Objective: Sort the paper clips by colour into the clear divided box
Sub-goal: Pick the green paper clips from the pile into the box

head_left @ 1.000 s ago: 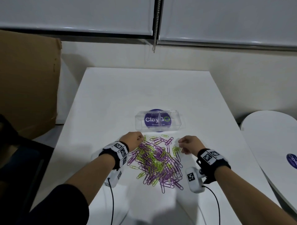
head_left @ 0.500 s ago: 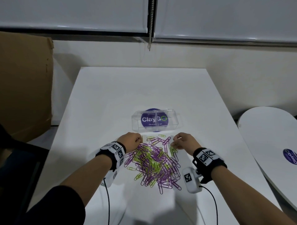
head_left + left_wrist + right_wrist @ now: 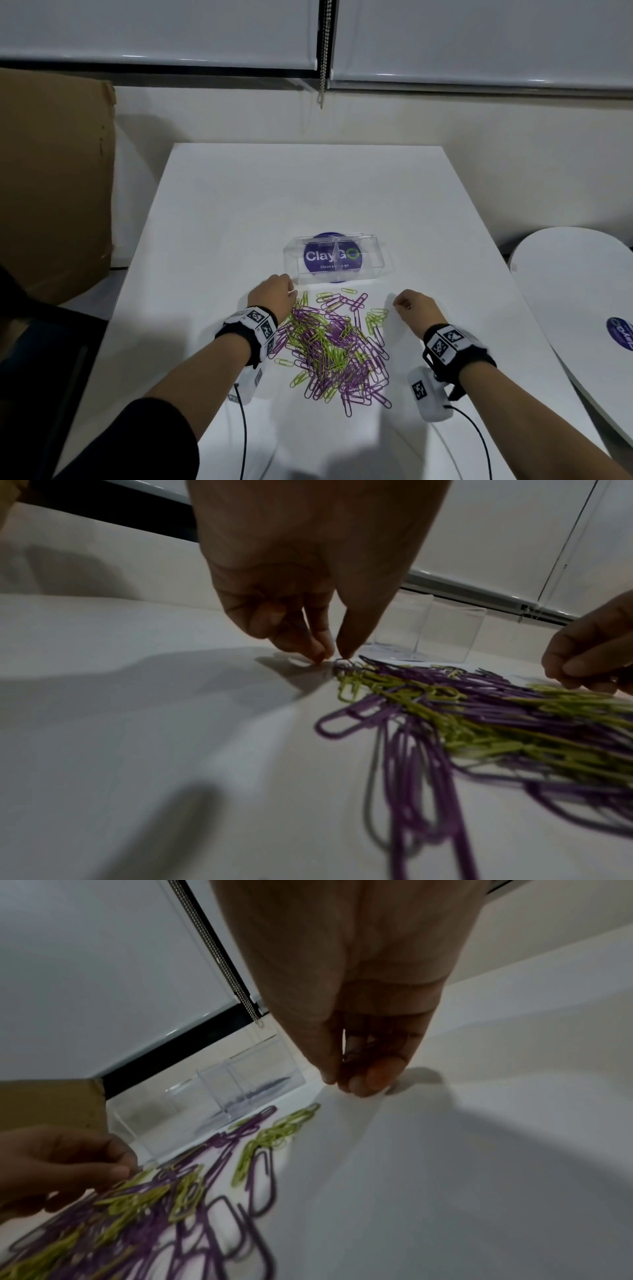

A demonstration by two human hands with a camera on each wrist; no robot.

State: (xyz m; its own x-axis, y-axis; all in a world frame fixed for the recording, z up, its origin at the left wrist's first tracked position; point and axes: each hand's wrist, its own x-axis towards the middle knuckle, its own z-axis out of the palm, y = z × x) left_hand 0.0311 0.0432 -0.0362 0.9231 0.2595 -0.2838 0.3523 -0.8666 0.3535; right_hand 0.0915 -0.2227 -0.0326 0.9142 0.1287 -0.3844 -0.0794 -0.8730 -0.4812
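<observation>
A heap of purple and yellow-green paper clips [image 3: 335,346] lies on the white table [image 3: 308,192], just in front of the clear divided box [image 3: 294,260], whose two compartments look empty. My left hand [image 3: 293,291] is at the heap's far left corner. In the left wrist view its thumb and forefinger [image 3: 332,657] pinch the end of one clip against the table. My right hand [image 3: 397,304] hovers to the right of the heap, over bare table. The right wrist view shows its curled fingers [image 3: 356,1080] holding a few purple clips [image 3: 363,1050].
A round purple sticker [image 3: 334,277] lies under the box. A big cardboard sheet [image 3: 51,188] stands off the table's left side. A second white table [image 3: 575,291] is close on the right. Cables trail from both wrists toward me.
My right hand has drawn away to the right from the yellow-green clips at the heap's edge. The left hand has stayed at the far left corner.
</observation>
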